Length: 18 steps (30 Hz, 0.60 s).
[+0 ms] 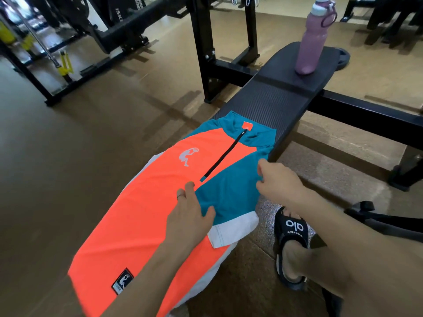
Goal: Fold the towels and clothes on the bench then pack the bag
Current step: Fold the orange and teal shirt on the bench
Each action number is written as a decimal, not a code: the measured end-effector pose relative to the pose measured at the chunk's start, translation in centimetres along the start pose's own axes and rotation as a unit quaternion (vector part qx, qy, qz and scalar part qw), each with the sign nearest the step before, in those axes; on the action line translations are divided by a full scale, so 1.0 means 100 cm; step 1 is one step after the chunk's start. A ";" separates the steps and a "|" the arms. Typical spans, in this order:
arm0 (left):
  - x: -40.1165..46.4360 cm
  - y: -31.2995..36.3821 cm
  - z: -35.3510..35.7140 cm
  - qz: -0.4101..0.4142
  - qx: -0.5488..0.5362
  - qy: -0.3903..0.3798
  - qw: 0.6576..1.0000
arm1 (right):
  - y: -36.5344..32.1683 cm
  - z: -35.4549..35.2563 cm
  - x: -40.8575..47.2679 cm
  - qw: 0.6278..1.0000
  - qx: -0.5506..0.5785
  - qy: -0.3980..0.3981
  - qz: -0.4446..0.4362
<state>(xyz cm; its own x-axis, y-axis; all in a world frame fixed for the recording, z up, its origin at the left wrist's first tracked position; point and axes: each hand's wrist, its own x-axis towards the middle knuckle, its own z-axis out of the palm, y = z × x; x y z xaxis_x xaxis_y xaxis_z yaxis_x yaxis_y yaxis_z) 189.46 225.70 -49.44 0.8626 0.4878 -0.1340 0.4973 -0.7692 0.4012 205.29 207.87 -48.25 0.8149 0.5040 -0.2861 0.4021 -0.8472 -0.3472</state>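
Orange-teal shirt (146,213) lies flat along the bench (281,97), collar at the far end, long axis running away from the person. The teal sleeve (229,193) is folded inward across the chest. Left hand (190,216) presses its inner edge with straight fingers; right hand (277,181) pinches the outer fold, nearer the shoulder.

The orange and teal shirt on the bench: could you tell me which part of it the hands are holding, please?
The right hand pinches the folded teal sleeve at its outer edge; the left hand presses the sleeve's inner edge flat on the shirt.
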 end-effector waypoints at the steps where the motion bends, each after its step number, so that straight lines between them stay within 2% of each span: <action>1: 0.004 0.003 0.000 0.014 -0.007 0.001 1.000 | -0.002 0.002 0.005 0.999 -0.003 0.040 -0.025; 3: 0.016 0.005 0.006 0.049 0.000 -0.018 0.999 | -0.008 0.011 0.016 0.994 -0.041 0.066 -0.075; 7: 0.039 -0.005 0.008 0.133 0.187 -0.144 0.963 | -0.021 0.022 0.039 0.986 -0.115 0.051 -0.106; 10: 0.077 -0.009 -0.010 0.125 0.144 -0.199 0.961 | -0.034 0.019 0.059 0.986 -0.100 0.054 -0.119; 15: 0.181 -0.012 -0.031 0.100 0.069 -0.075 0.990 | -0.053 0.018 0.086 0.993 -0.064 0.016 -0.095; 18: 0.243 -0.003 -0.033 0.095 0.080 -0.096 0.988 | -0.063 0.016 0.096 0.994 -0.037 0.002 -0.107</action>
<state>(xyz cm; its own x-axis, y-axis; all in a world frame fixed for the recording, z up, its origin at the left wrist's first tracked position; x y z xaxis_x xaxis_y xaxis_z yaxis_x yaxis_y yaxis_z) 209.97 239.20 -49.81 0.9357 0.2532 -0.2457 0.3201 -0.9021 0.2893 209.94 218.30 -50.23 0.7098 0.6727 -0.2089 0.5952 -0.7314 -0.3328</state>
